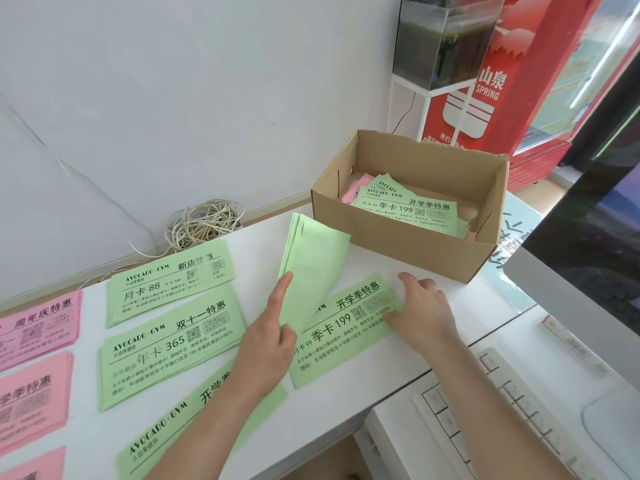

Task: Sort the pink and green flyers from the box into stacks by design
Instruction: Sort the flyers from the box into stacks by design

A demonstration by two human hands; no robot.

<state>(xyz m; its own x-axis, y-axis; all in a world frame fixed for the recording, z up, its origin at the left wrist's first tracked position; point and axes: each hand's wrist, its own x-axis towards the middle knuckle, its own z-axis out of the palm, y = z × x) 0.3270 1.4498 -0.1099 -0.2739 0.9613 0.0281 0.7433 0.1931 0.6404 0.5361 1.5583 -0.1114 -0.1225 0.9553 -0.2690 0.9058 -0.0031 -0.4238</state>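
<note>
My left hand pinches a small bundle of green flyers, lifted with their blank backs toward me. My right hand rests with its fingers on a green flyer that lies printed side up on the white table. Left of it lie green stacks: one at the back, one in the middle, one at the front partly under my left forearm. Pink stacks run along the left edge. The cardboard box at the back right holds green flyers over pink ones.
A coil of white cord lies on the floor by the wall. A keyboard and a monitor stand at the right. A glass tank on a white stand and a red cooler are behind the box.
</note>
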